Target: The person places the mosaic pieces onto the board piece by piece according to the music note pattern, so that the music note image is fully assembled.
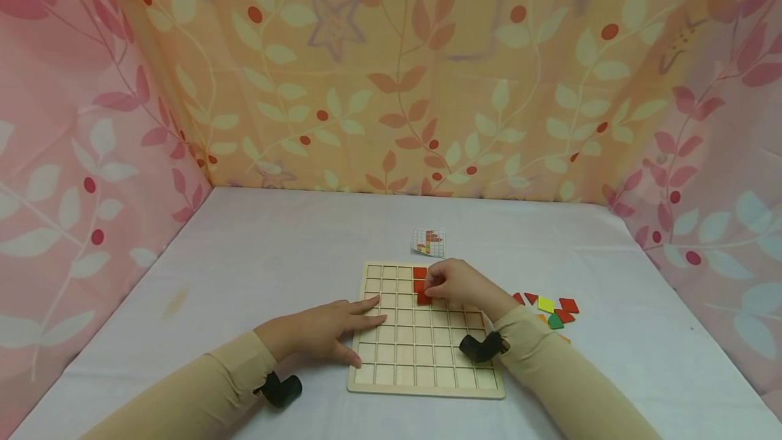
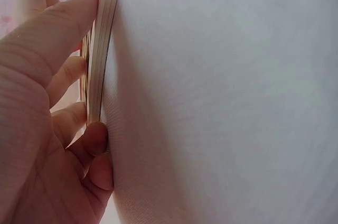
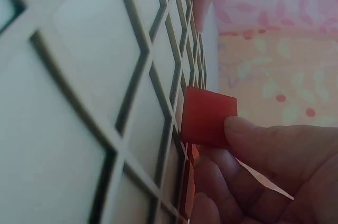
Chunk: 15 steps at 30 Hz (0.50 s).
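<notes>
A wooden grid board [image 1: 406,355] lies on the white table, two red squares [image 1: 419,273] in the top of its fourth column. Just below them my right hand [image 1: 458,284] pinches another red square [image 1: 422,298] between thumb and fingers. The right wrist view shows that red square [image 3: 208,117] tilted up from the board [image 3: 74,102], held at one edge by the right hand [image 3: 280,166]. My left hand [image 1: 324,328] rests with spread fingers on the board's left edge; in the left wrist view the left hand [image 2: 42,92] touches the board's side [image 2: 100,49].
Right of the board, partly behind the right forearm, lie loose pieces: a yellow square [image 1: 546,304], a green piece [image 1: 556,321], a red square [image 1: 569,305] and several others. A small pattern card [image 1: 429,243] lies beyond the board. Patterned cloth [image 1: 391,73] hangs around the table.
</notes>
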Available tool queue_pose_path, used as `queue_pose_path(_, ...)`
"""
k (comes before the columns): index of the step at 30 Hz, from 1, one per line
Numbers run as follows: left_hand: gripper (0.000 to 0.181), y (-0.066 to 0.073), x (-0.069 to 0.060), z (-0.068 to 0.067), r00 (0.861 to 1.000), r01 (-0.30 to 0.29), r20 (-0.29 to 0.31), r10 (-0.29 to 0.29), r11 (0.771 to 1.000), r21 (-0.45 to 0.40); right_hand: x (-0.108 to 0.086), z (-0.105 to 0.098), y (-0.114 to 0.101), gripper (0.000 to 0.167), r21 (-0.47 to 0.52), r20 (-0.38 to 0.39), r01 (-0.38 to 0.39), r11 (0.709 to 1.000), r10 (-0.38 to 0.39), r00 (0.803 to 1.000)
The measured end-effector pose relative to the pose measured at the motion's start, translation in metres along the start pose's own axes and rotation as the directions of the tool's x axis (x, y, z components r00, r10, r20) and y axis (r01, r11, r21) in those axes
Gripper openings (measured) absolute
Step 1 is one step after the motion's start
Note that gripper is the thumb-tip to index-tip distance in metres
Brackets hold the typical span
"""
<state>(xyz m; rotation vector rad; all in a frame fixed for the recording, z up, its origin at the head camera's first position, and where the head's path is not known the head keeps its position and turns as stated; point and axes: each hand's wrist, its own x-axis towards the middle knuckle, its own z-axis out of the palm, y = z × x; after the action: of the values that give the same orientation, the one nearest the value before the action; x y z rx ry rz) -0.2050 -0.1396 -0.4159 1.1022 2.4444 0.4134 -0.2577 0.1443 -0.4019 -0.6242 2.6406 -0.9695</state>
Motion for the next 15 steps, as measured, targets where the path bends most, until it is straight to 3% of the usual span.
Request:
queue_pose_path(10, 0.079, -0.0003, -0.0002, 0.0007, 1.0, -0.002, -0.005, 0.002, 1.0, 0.008, 0.0019, 0.0077, -0.0059, 0.014, -0.024, -0.047, -0.097, 0.995, 0.096, 0.994)
queue_pose_path(15, 0.079, 0.0001, -0.0004, 0.0004, 1.0, -0.002, -0.007, 0.002, 1.0, 0.009, 0.0011, 0.0089, -0.0057, 0.014, -0.021, -0.048, -0.096, 0.995, 0.095, 0.994)
